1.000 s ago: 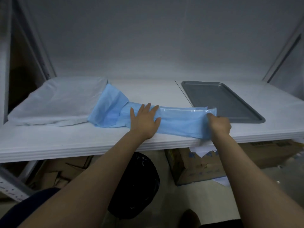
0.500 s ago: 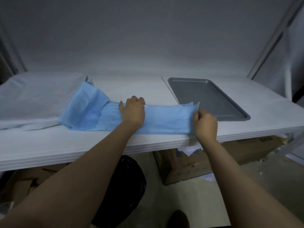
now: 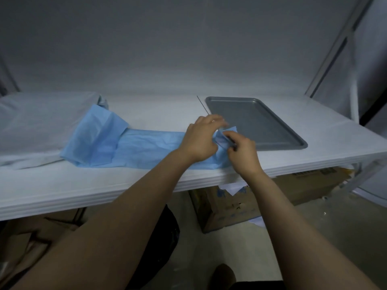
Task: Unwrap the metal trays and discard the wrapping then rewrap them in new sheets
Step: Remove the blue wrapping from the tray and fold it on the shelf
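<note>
Head view: left hand (image 3: pixel 200 139) and right hand (image 3: pixel 243 152) pinch blue sheet (image 3: pixel 146 147) beside tray (image 3: pixel 261 126).

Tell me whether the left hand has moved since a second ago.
Yes. The left hand has slid right along the blue sheet, toward the metal tray, and is now beside the right hand at the sheet's end.

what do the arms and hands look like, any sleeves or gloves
Left forearm and right forearm are bare, no sleeve in view. Left hand and right hand wear no gloves; no watch, ring or wristband shows, though the left fingers are blurred.
</note>
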